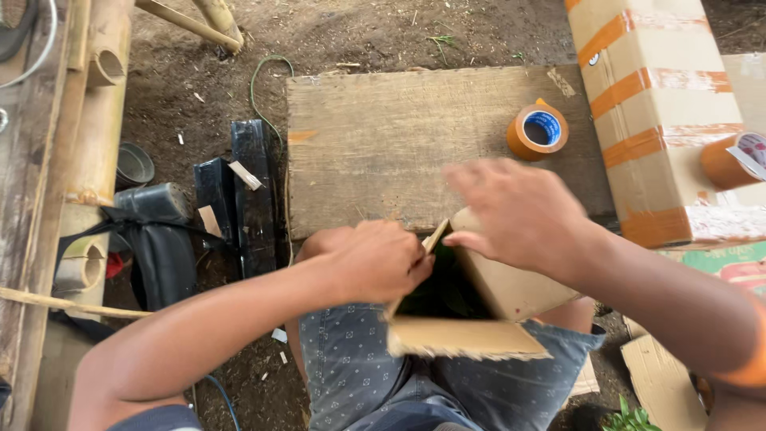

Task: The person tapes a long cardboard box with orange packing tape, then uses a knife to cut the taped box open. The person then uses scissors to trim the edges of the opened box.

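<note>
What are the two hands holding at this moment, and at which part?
Both hold a small open cardboard box on the lap. The left hand grips its left flap edge; the right hand rests on its upper right side.

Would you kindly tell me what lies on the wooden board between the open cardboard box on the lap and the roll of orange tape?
In the head view, only the right hand crosses the wooden board between the open cardboard box and the roll of orange tape.

A small open brown cardboard box (495, 295) sits on the person's lap, dark green leaves showing inside. A long brown carton (662, 120) banded with orange tape lies at the right. A green printed package (730, 263) peeks out just below it.
</note>
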